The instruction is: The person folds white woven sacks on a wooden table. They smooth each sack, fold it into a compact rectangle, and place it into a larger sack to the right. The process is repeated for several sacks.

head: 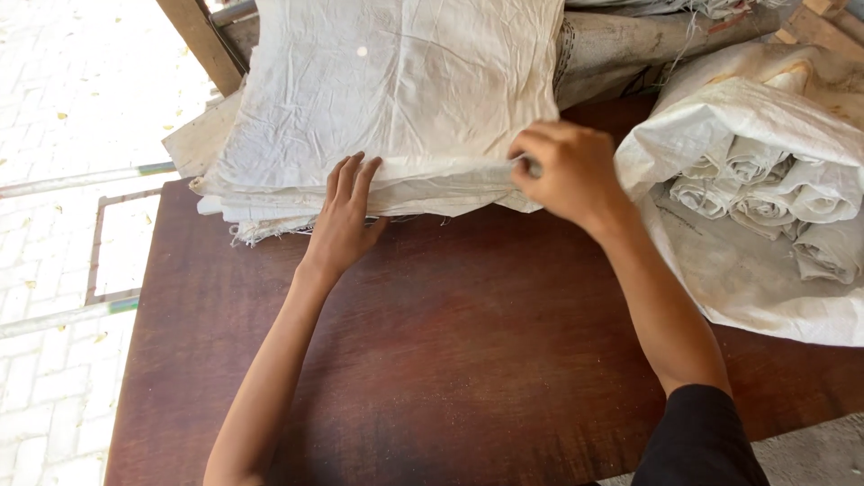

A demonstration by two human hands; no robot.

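A stack of flat white woven sacks point(396, 90) lies at the far side of a dark brown wooden table point(450, 360). My left hand point(346, 216) rests with fingers spread against the front edge of the stack, touching the top layers. At the stack's front right corner, my right hand point(567, 171) pinches the edge of the top sack between thumb and fingers.
To the right, a large white sack point(765, 297) lies open on its side with several rolled white sacks point(765, 189) inside. Grey pipes and wooden beams point(648, 36) run behind the stack. Pale brick paving and metal bars point(81, 180) lie left of the table.
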